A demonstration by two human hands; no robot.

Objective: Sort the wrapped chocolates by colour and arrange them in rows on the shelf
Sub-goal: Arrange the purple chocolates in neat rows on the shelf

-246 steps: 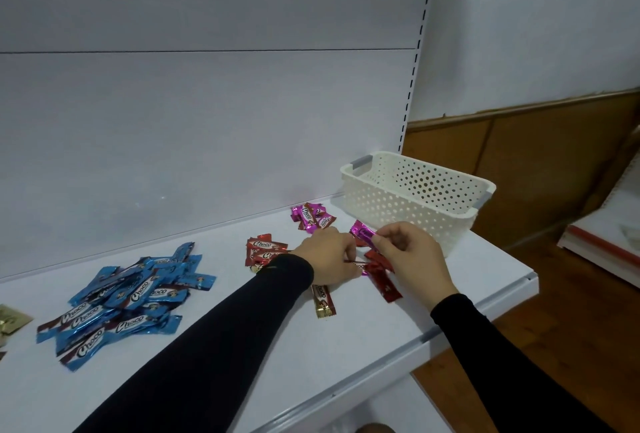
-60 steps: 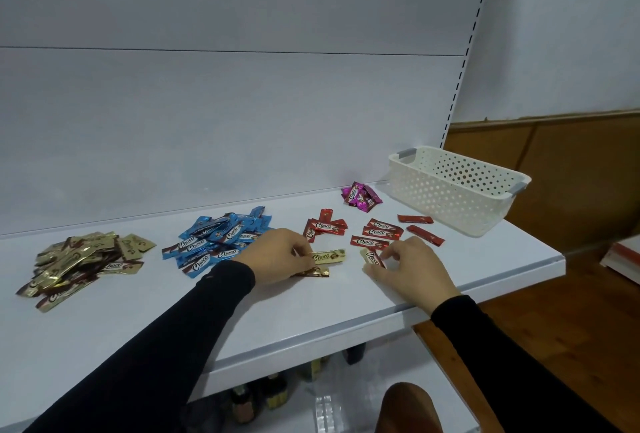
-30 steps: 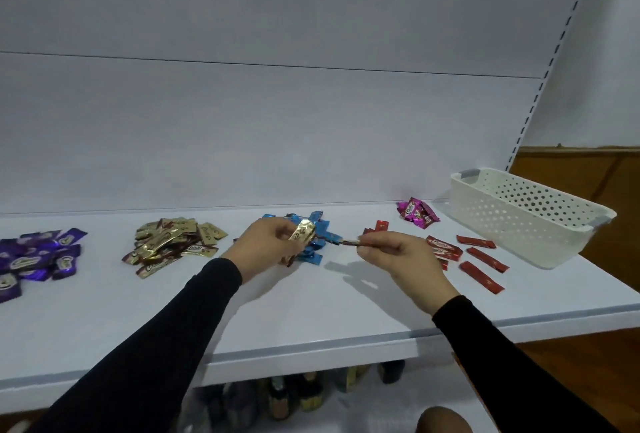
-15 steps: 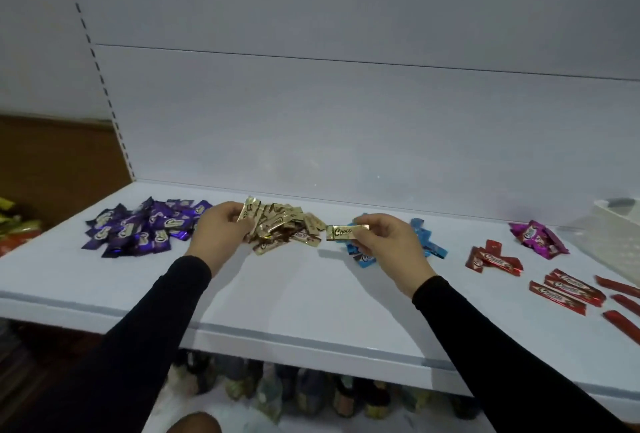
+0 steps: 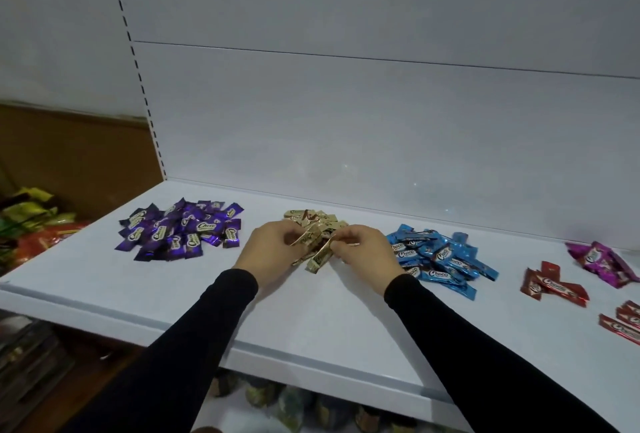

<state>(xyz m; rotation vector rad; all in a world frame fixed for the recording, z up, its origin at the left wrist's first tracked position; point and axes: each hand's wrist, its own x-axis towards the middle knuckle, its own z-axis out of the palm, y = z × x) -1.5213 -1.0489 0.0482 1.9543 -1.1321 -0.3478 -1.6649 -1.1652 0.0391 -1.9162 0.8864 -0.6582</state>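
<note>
Both arms in black sleeves reach forward and converge toward the middle — wrists bare, backs of the hands up. Left hand has fingers curled, pinching a gold wrapper between thumb and fingertips. Right hand is curled too, thumb and forefinger pinching another gold wrapper — the two hands sit just beside each other, fingertips nearly meeting.

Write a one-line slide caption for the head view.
Both hands, left and right, pinch gold wrappers at the gold pile, between purple and blue piles.
</note>
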